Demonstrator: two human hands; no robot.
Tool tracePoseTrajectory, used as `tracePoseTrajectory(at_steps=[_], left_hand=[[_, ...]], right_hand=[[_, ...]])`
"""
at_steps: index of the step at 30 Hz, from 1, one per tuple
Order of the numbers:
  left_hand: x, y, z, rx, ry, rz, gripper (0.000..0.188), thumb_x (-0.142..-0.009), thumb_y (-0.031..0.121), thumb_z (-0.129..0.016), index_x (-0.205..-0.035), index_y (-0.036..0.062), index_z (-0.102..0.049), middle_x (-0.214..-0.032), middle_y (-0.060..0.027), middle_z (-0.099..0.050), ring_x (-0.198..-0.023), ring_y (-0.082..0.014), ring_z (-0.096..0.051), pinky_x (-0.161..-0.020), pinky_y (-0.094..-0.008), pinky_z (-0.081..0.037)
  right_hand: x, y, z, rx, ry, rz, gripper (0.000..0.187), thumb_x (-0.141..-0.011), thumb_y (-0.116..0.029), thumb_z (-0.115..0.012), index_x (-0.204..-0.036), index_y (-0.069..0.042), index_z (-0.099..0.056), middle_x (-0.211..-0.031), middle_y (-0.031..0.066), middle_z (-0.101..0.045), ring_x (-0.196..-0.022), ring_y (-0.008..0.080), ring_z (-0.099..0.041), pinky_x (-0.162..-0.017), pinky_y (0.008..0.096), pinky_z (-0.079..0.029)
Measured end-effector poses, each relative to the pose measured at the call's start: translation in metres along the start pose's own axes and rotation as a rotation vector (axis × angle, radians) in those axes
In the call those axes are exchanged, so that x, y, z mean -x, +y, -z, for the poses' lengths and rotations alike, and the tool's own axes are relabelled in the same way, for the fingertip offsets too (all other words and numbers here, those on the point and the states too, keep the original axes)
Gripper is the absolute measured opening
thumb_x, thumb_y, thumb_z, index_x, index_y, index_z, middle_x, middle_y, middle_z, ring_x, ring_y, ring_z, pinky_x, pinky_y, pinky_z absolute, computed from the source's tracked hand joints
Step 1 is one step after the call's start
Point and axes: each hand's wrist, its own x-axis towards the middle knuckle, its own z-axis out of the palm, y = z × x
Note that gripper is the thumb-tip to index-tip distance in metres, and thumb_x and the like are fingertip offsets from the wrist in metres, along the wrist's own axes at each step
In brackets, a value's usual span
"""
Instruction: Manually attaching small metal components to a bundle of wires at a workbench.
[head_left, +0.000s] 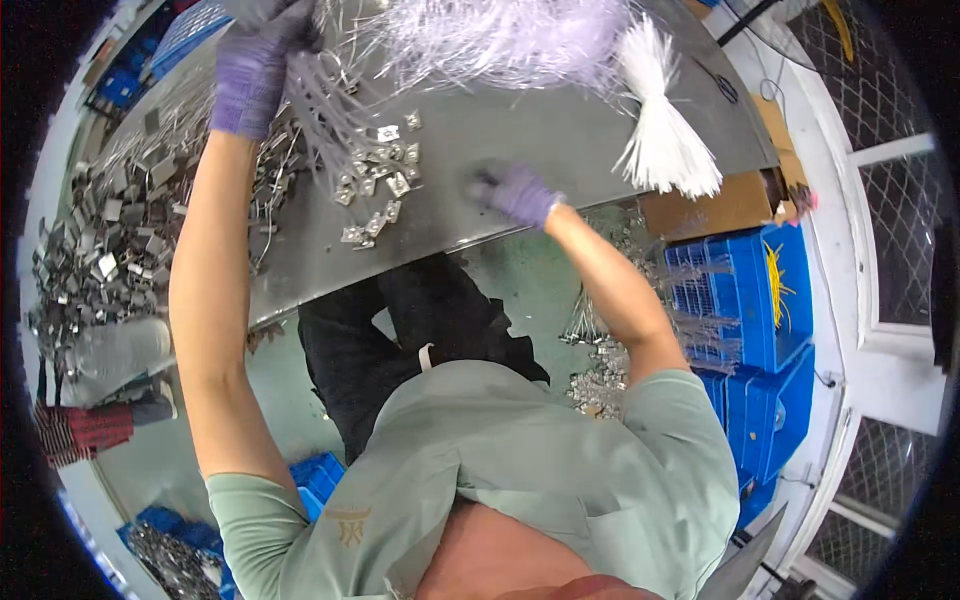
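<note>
My left hand [256, 75], in a purple glove with dark fingers, reaches to the far left of the grey table [460, 140]. Its fingers look curled, but the picture's top edge cuts them and what they hold does not show. Beside it, clear plastic strands [325, 105] run toward small shiny metal pieces [385, 170] lying on the table. My right hand [515, 193], gloved alike, is over the table's near edge. Motion smears its fingers, and nothing can be made out in them.
Many dark metal pieces [130, 215] heap up at the left. At the back lie loose clear strands [500, 40] and a tied white bundle [665, 120]. A cardboard box [700, 205] and blue crates [745, 290] stand at the right. Scissors [725, 88] lie at the far right.
</note>
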Motion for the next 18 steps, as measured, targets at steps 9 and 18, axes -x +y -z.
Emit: tracePoseTrajectory(at_steps=[9,18], left_hand=[[-0.008,0.064,-0.005,0.851,0.270,0.577,0.031,-0.080,0.024,-0.066,-0.094,-0.0036,-0.064,-0.066,-0.0043,-0.055,-0.058,-0.0108,-0.050,-0.058,-0.0250,-0.042],[0.001,0.064,-0.010,0.967,0.324,0.580,0.026,-0.080,0.020,-0.066,-0.095,-0.0012,-0.064,-0.067,-0.0023,-0.054,-0.058,-0.0096,-0.048,-0.056,-0.0234,-0.041]], right_hand=[[0.081,0.190,0.117,0.198,0.854,-0.396,0.035,-0.079,-0.033,-0.062,-0.099,-0.004,-0.063,-0.087,0.0123,-0.067,-0.076,0.0219,-0.064,-0.072,0.0321,-0.049],[0.084,0.187,0.138,0.462,0.468,-0.863,0.041,-0.076,-0.042,-0.060,-0.095,-0.007,-0.066,-0.098,0.0186,-0.064,-0.095,0.0334,-0.060,-0.084,0.0388,-0.046]])
